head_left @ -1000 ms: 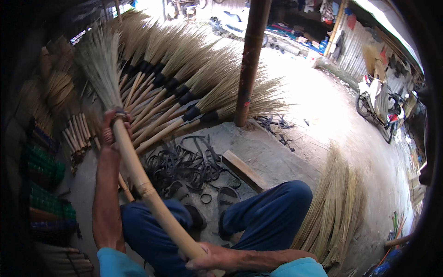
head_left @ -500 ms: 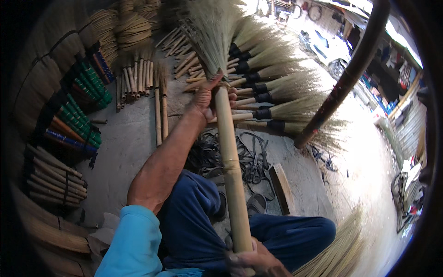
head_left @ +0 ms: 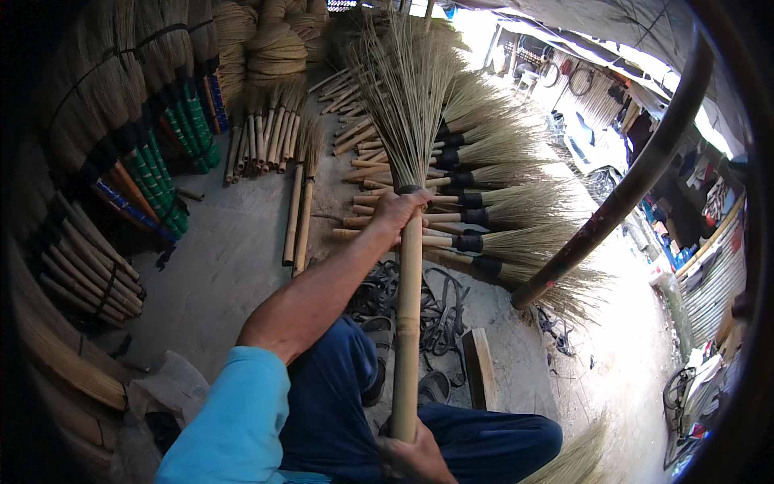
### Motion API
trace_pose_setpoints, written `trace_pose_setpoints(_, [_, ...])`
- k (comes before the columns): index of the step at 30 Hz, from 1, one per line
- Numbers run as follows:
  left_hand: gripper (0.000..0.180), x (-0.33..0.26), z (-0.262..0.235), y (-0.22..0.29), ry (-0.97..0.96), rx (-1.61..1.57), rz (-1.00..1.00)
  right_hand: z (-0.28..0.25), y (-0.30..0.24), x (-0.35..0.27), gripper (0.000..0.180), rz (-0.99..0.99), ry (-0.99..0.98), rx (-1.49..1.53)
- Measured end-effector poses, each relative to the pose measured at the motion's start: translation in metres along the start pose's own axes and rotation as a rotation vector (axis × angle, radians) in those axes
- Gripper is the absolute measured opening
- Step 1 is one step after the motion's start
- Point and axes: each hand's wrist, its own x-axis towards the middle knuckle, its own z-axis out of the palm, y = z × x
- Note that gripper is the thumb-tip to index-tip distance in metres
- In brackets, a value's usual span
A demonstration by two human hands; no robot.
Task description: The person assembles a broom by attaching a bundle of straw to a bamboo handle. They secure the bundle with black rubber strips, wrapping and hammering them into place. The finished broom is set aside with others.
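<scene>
In front of me stands a broom with a thick bamboo handle (head_left: 408, 310), its bristles (head_left: 409, 105) fanning out at the far end. My left hand (head_left: 401, 211) is wrapped round the top of the handle, just below the bristles. Low down, my right hand (head_left: 419, 456) grips the near end of the handle between my bent legs; part of it is blurred. Beyond the left hand, a row of finished-looking brooms (head_left: 504, 206) lies on the ground, bristles to the right. Dark strips (head_left: 443, 302) lie tangled behind the handle.
A wooden block (head_left: 479, 369) lies right of my feet, near a slanting post (head_left: 617, 181). Brooms with green handles (head_left: 165, 177) lean at left, above bundled sticks (head_left: 93, 262). Two bamboo sticks (head_left: 300, 222) and coiled straw bundles (head_left: 276, 52) lie farther off.
The view has tilted up, so surroundings sit lower. The broom stands straighter in view, its bristles spread wider. The left thumb, stretched along the neck before, now wraps round it.
</scene>
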Motion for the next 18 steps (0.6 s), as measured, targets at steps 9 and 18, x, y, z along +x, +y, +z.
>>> trace_pose_setpoints(9, [0.059, 0.025, -0.008, -0.007, -0.035, -0.212, -0.102, 0.002, 0.012, 0.013, 0.044, 0.092, -0.127, 0.277])
trace_pose_setpoints(18, [0.059, 0.036, -0.017, -0.020, 0.103, 0.039, -0.046, 0.003, 0.015, 0.031, 0.044, -0.099, 0.122, -0.124])
